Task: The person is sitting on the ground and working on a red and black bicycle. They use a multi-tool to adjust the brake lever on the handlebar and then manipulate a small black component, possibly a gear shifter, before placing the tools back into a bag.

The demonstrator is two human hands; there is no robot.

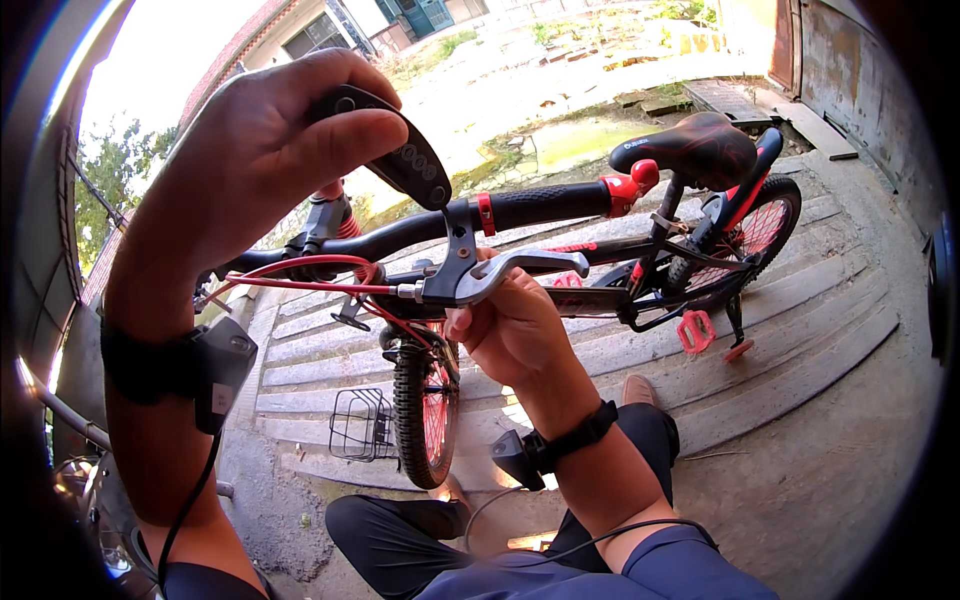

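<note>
My left hand (260, 140) is raised at the upper left, closed around a black folding multi-tool (420, 172). The tool slants down to the right, and its lower end meets the top of the brake lever's black clamp (461, 245) on the handlebar (400, 238). Below the bar, my right hand (515, 330) grips the silver brake lever (535, 262) from underneath, fingers curled. A black rubber grip (550, 202) with red end pieces extends right of the clamp. Red cables (300, 284) run left from the lever. Whether the tool's bit sits in a bolt is too small to tell.
The bicycle stands across in front of me, with its front wheel (425, 420) near my legs and its saddle (690, 152) at the right. A black wire basket (361, 424) lies on the slatted concrete floor (800, 370). Another vehicle's parts (100, 500) show at lower left.
</note>
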